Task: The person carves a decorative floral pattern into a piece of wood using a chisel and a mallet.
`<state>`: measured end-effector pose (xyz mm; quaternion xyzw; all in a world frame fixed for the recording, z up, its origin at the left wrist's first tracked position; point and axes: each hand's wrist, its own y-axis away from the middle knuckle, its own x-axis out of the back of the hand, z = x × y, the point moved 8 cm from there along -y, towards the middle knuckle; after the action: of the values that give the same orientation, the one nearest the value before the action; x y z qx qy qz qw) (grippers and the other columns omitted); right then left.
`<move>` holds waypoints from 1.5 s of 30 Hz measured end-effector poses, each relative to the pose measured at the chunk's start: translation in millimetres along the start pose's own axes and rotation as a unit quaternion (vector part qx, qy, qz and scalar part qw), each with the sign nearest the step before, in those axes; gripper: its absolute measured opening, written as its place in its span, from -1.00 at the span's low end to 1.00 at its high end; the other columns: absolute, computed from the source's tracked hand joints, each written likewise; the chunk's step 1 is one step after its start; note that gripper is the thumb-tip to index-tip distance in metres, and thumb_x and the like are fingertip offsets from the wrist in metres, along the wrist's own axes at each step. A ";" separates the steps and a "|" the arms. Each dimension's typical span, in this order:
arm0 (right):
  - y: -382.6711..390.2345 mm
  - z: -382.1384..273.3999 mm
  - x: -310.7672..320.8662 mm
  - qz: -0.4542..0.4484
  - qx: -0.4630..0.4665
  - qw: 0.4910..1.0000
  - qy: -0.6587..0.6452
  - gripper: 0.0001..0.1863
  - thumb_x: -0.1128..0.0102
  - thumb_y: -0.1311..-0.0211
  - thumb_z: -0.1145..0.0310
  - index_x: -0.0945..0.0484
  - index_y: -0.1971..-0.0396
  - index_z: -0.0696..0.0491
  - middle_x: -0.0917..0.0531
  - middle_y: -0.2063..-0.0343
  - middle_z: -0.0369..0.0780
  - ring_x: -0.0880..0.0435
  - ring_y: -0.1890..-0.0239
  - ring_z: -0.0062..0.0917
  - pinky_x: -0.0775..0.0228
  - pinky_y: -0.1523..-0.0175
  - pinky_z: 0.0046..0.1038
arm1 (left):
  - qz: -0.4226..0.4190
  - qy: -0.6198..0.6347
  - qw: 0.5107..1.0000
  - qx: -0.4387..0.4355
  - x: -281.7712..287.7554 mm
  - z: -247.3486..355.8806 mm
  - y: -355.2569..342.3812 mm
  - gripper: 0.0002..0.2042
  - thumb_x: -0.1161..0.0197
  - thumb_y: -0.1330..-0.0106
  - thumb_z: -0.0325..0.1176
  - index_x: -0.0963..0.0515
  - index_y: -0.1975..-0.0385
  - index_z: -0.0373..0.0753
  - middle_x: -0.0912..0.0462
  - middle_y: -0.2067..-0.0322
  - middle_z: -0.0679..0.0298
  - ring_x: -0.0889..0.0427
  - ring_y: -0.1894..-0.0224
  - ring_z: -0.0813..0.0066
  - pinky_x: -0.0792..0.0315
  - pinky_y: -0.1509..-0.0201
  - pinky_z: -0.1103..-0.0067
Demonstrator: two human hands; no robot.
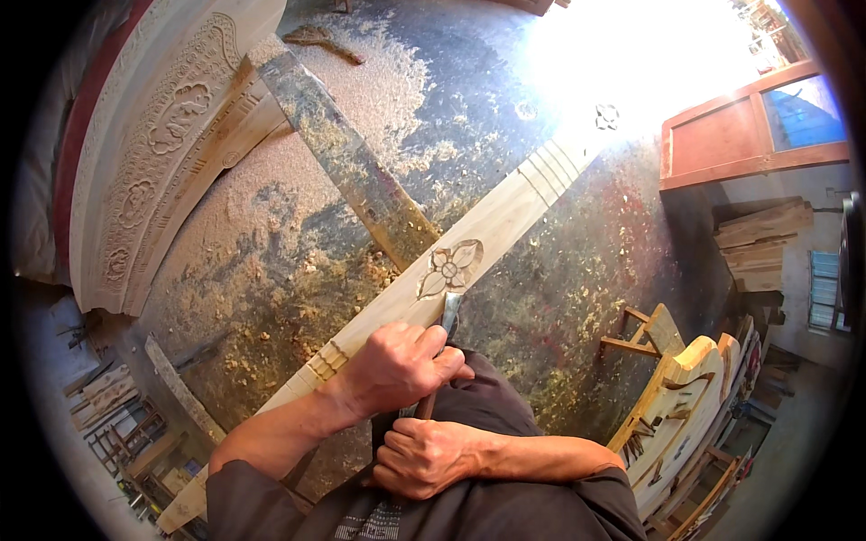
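A long pale wooden board runs diagonally from lower left to upper right, with a four-petal flower carved into it. Close to its lower petals rests the tip of a chisel, its metal blade pointing away from me. My left hand is closed around the chisel's shaft, near the board's right edge. Lower down, against my body, my right hand wraps the brown handle. Part of the handle shows between the two hands; the rest is hidden.
A worn beam meets the board from the upper left. Large carved panels lean at the left. Wood shavings litter the floor. At the right stand a small stool and a pale bench with several carving tools.
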<state>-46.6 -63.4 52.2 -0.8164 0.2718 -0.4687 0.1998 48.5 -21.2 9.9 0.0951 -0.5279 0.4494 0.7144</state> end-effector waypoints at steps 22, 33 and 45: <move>16.5 -5.1 -5.5 0.007 0.006 0.998 0.068 -0.76 -0.30 -0.09 0.23 -0.40 0.59 -0.08 -0.34 0.56 -0.40 -0.41 0.49 -0.58 -0.19 0.33 -0.45 | 0.022 -0.045 0.998 -0.046 -0.2 13.3 -5.8 -0.58 -0.60 -0.29 -0.01 -0.46 0.53 -0.04 -0.27 0.51 0.41 -0.45 0.56 0.51 -0.29 0.49 0.49; 13.3 -6.2 1.9 0.018 0.000 0.999 0.046 -0.72 -0.31 -0.09 0.25 -0.36 0.61 -0.07 -0.33 0.58 -0.39 -0.40 0.51 -0.57 -0.19 0.36 -0.43 | 0.003 -0.038 0.998 -0.043 -3.9 11.1 -4.2 -0.54 -0.57 -0.36 -0.01 -0.41 0.55 -0.06 -0.26 0.58 0.41 -0.39 0.60 0.49 -0.26 0.51 0.49; 17.0 -3.6 5.6 0.006 0.009 1.000 0.029 -0.74 -0.31 -0.09 0.23 -0.38 0.59 -0.04 -0.37 0.57 -0.37 -0.43 0.49 -0.54 -0.24 0.34 -0.42 | -0.005 -0.059 0.998 -0.028 -7.4 9.9 -4.4 -0.56 -0.52 -0.39 0.01 -0.42 0.52 -0.05 -0.30 0.56 0.39 -0.40 0.61 0.44 -0.30 0.51 0.46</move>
<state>-51.8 -80.4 47.7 -0.7991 0.2777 -0.4935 0.2021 44.9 -33.8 9.3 0.1041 -0.5813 0.4244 0.6864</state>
